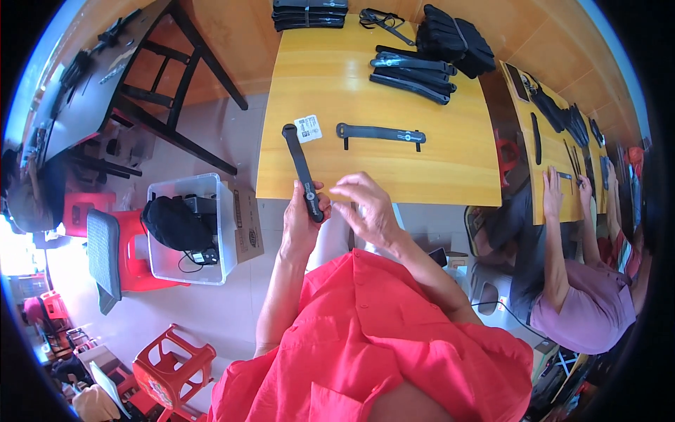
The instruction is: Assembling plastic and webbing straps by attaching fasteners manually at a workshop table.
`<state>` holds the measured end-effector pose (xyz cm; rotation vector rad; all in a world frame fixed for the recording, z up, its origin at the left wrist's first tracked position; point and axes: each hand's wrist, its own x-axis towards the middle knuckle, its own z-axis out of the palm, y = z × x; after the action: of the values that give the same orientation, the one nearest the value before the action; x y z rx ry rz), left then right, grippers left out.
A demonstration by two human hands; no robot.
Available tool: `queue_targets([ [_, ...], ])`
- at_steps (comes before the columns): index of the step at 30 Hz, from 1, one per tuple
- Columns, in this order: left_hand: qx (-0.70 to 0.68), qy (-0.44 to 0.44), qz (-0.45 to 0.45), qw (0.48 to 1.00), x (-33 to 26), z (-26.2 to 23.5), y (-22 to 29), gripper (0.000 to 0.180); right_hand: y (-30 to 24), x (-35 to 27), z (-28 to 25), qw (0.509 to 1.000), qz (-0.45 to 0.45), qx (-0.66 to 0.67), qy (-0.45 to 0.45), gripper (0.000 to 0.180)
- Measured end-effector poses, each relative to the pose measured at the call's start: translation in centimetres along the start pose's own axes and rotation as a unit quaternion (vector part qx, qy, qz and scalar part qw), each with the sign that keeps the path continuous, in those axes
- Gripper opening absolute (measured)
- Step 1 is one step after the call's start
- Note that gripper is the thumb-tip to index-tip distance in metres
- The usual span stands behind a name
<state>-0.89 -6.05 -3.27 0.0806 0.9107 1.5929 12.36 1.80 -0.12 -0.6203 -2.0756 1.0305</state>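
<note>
My left hand (298,224) is closed round the lower end of a black strap (301,160), which slants up over the table's near edge. The strap has a slotted end at the top and a pale printed mark low down. Just right of it, my right hand (374,216) is raised with its fingers bent and apart, holding nothing. A second black strap (376,132) lies sideways on the yellow table (320,77), with short dark tabs sticking out below it. Close to the held strap's upper end lies a small white printed label (308,129).
Toward the back of the table are a pile of black straps (413,72), a banded black bundle (455,41), a stack (309,14) and a loose looped strap (387,24). A clear plastic bin (223,239) stands left on the floor. People work at another table (555,151) on the right.
</note>
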Motion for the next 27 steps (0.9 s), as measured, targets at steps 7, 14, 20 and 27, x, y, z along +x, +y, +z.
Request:
queue_targets([
  [7,-0.008,0.015,0.023,1.0,-1.8,2.7,0.7,0.043,-2.0,-0.2,0.4,0.992,-0.108,-0.06,-0.029,0.033],
  [14,-0.056,-0.114,0.002,0.992,-2.4,2.9,1.5,0.031,-1.7,-0.2,-0.8,0.998,-0.054,0.032,0.017,0.023],
  [20,-0.052,-0.093,0.012,0.994,-2.8,3.0,1.8,0.025,-2.5,0.6,-2.4,0.996,-0.065,0.062,-0.022,0.02],
  [27,-0.067,-0.09,0.013,0.994,-2.6,3.2,1.5,0.022,-3.4,1.0,-2.9,0.996,-0.091,0.002,-0.018,0.018],
])
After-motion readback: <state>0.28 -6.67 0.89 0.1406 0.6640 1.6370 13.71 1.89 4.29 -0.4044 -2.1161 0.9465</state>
